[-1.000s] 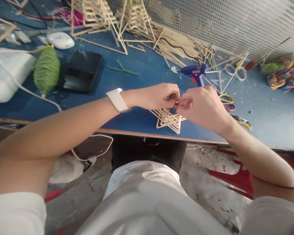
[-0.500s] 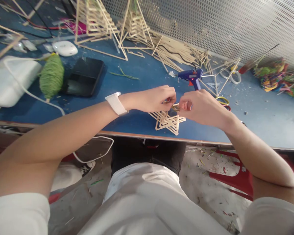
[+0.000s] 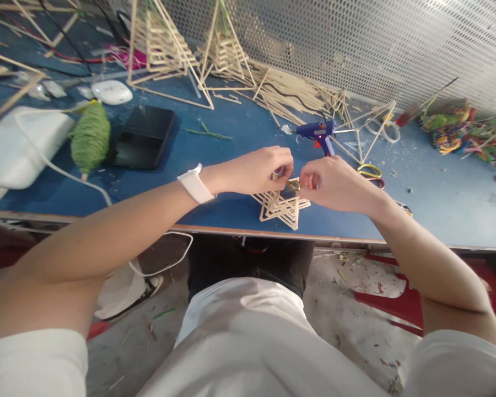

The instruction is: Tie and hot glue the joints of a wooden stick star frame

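Left hand [image 3: 263, 170] and right hand [image 3: 334, 183] pinched closed, contents unclear to me, at a stick star's [image 3: 287, 208] twelve o'clock. Fiddly step; steadiness seems needed next.

Star [image 3: 281, 206] partly hidden by left grip [image 3: 262, 171]; small bit [image 3: 293, 186] near fingertips too tiny to identify. Scissors' [image 3: 374, 177] blades hidden behind right grip [image 3: 334, 184]. Towers [image 3: 164, 55] cut off at top, white box [image 3: 14, 160] at left.

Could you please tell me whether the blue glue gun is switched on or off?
The glue gun appears switched on: a small red light glows on its side.
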Motion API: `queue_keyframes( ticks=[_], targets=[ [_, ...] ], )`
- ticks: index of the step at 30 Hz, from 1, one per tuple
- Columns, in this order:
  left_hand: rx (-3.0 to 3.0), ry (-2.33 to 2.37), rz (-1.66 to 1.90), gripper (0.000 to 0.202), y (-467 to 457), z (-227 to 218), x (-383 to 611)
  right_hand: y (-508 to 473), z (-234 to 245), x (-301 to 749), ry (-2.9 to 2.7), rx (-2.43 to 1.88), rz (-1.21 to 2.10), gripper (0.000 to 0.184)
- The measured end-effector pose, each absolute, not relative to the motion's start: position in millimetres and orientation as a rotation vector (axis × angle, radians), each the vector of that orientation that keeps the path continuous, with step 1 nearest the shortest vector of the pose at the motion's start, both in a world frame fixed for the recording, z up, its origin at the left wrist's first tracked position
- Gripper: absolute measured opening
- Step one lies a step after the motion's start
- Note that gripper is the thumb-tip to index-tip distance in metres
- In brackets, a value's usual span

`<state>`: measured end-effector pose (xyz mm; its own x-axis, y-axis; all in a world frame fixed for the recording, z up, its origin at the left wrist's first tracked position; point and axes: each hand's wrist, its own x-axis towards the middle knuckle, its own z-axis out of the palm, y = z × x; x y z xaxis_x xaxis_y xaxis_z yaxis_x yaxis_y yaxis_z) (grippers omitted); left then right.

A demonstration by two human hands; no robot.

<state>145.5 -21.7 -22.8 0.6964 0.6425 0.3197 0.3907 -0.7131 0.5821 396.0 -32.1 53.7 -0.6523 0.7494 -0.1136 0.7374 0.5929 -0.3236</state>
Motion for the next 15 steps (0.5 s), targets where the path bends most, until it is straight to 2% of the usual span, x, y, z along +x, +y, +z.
queue_keyframes(
  ticks=[6, 11, 15],
  targets=[
    [2.408, 0.748, 0.828, 0.015, -25.6, -20.1, 144.3, -35.4, 45.4, 398.2, -2.694, -1.319, 0.564, 0.009],
    [2.433, 0.812, 0.886, 0.007, -26.4, -22.2, 146.1, -38.6, 42.1, 400.1, -2.657, -1.309, 0.564, 0.009],
    [2.457, 0.828, 0.875, 0.012, -27.5, -19.7, 146.7, -44.1, 39.1, 398.5, -2.594, -1.314, 0.588, 0.006]
  ],
)
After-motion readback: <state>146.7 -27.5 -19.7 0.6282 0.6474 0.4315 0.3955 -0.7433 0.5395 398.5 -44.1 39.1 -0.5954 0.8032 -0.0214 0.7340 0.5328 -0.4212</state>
